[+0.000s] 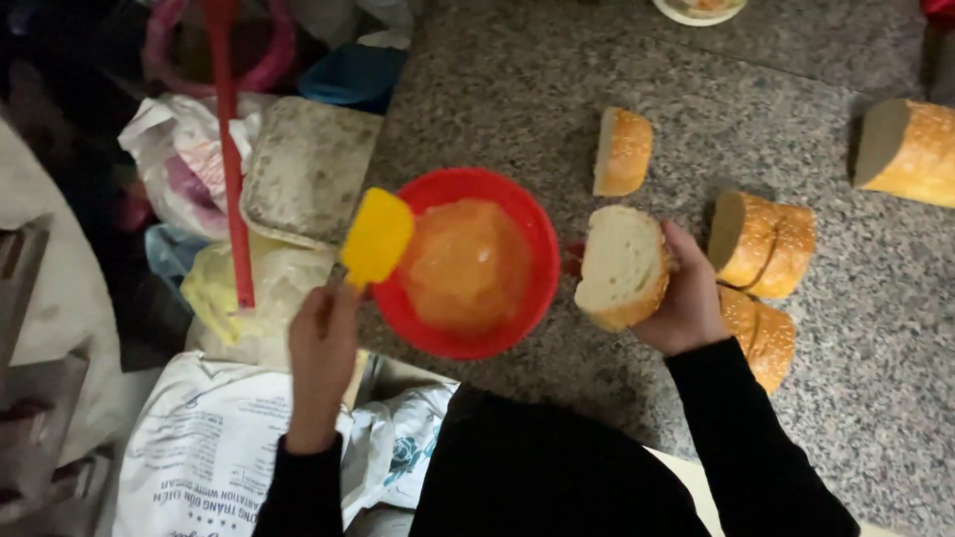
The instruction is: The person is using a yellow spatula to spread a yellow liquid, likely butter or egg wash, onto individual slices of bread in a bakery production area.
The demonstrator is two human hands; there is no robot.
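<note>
one yellow spatula [376, 237], one red bowl [468, 262] of orange batter, five bread pieces on the counter [597, 60]. left hand [322, 343] is closed around the spatula handle, blade at its one o'clock. right hand [686, 298], at the bowl's three o'clock, grips a bread slice [622, 264].

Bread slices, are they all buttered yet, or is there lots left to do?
The loaf looks already cut: slices lie on the stone counter. In hand now: the right hand holds one slice, its cut face bare, while the left hand lifts a yellow spatula beside the red bowl of orange spread. No slice shows spread yet, so nearly all remains.
</note>
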